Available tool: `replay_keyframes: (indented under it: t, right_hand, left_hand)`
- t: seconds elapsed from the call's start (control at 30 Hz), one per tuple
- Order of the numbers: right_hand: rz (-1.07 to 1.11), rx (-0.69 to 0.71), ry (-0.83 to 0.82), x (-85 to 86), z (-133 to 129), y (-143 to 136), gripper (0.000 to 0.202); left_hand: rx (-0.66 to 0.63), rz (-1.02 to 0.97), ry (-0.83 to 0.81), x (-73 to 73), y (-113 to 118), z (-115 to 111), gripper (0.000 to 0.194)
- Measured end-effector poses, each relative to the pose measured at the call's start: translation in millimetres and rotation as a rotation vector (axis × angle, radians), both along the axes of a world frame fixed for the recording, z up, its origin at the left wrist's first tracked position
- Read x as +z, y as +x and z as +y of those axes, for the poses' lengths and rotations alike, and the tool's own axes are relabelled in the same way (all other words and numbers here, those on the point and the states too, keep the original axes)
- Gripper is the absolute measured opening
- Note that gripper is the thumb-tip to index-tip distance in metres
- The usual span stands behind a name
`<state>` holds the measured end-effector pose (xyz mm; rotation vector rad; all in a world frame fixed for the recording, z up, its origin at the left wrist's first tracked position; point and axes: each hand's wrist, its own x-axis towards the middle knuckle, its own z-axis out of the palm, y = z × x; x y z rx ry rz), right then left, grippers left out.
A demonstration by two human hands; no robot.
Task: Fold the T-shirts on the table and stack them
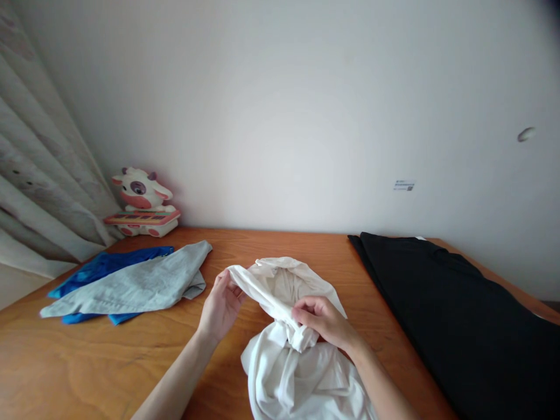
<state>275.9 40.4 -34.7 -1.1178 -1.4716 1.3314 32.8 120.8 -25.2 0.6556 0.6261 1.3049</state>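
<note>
A crumpled white garment (301, 379) lies on the wooden table in front of me, its upper part lifted and spread into a loop. What kind of garment it is, I cannot tell. My left hand (222, 304) pinches the left end of its raised edge between thumb and fingers. On the near right side of that edge, my right hand (324, 319) grips the bunched cloth with curled fingers. Between both hands the edge runs as a taut, slanting band. Below my right hand the rest of the cloth gathers in folds toward the table's front.
Folded grey cloth (144, 286) lies over a blue garment (94, 271) at the left. Behind them stands a cow-shaped toy keyboard (142, 204) near the curtain (39, 157). Black folded clothing (459, 315) covers the right side of the table (280, 236), which meets a white wall.
</note>
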Motion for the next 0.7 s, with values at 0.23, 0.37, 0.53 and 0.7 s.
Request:
replay_keyframes:
  t: [0.23,0.37,0.53,0.7]
  right_hand:
    - [-0.073,-0.134,0.171,0.6,-2.5,-11.3,0.055]
    - [-0.14,-0.103,0.144,-2.3,-4.0,-19.3,0.056]
    - [-0.067,-0.147,0.13,-3.9,0.8,-21.0,0.03]
    - [0.098,-0.265,0.109,-9.3,5.5,-17.6,0.034]
  left_hand:
    - [-0.396,0.22,0.3,-0.8,11.8,-29.8,0.017]
    - [-0.648,0.387,0.458,0.2,18.7,-46.2,0.02]
    - [-0.412,0.392,0.356,-5.1,18.7,-37.0,0.027]
    - [-0.224,0.554,0.44,-8.8,17.1,-29.3,0.035]
